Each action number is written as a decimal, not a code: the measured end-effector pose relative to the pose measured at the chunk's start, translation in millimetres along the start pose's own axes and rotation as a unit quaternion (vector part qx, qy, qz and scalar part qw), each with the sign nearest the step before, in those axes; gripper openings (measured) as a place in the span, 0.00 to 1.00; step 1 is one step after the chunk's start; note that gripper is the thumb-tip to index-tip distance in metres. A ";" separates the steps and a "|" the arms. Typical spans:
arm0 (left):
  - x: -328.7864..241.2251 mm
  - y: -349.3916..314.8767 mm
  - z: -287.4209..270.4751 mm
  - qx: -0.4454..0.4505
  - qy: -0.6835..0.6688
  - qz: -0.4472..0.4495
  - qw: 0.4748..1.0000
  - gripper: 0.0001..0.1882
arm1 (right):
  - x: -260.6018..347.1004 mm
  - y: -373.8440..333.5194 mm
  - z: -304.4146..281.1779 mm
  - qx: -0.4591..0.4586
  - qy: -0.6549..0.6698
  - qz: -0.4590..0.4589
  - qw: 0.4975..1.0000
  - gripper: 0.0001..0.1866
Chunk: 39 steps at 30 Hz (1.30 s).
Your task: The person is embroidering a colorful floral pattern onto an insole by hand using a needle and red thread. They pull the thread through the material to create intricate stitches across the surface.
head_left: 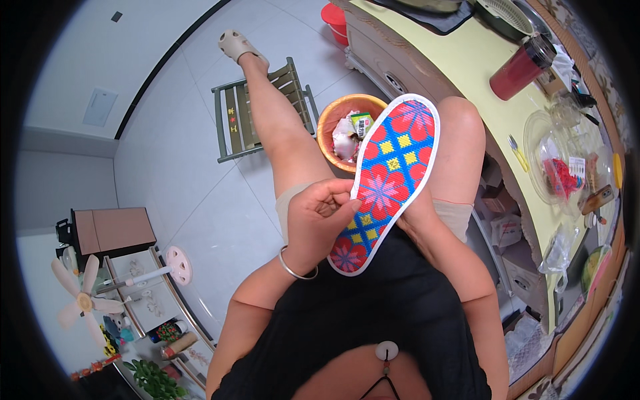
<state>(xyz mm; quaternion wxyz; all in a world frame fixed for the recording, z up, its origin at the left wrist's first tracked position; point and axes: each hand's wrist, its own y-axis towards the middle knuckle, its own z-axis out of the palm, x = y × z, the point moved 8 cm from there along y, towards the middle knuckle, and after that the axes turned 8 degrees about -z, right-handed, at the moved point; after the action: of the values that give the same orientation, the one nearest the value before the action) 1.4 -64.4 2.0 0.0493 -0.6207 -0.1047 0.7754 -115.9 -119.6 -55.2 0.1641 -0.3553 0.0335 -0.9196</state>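
An embroidered insole point(383, 180) lies at a slant above my lap, patterned in red and pink flowers, blue ground and yellow squares, with a white bound edge. My left hand point(320, 217), a bangle on its wrist, is closed, its thumb and curled fingers pinching the insole's left edge near the middle. Behind the right edge, my right hand point(420, 217) grips the insole from underneath. Most of its fingers are hidden by the insole. No needle or thread can be made out at either hand.
Beyond the insole stands an orange bin point(325, 130) with wrappers, beside a folding slatted stool point(230, 120). A yellowish counter point(460, 60) curves along the right, carrying a red tumbler point(523, 68), small yellow-handled scissors point(518, 153) and a clear plastic container point(539, 133) with red thread. A fan point(85, 303) is at left.
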 end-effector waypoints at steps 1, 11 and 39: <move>2.3 -0.5 0.7 0.002 -0.008 -0.014 1.000 0.10 | 1.0 -0.9 0.5 0.002 0.013 -0.004 1.000 0.16; 10.0 4.1 -8.0 -0.019 -0.036 -0.068 0.997 0.07 | 2.2 -2.3 3.8 0.031 0.004 0.004 0.999 0.17; 22.4 5.1 -3.2 0.001 -0.108 -0.096 0.990 0.03 | 5.2 -11.7 6.9 0.012 -0.077 0.013 0.997 0.13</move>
<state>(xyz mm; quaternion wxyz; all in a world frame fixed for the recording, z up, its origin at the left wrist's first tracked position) -0.3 -64.5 -21.1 0.1128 -0.5207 -0.1681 0.8294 -118.2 -109.8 -44.6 0.1825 -0.4227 0.0145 -0.8876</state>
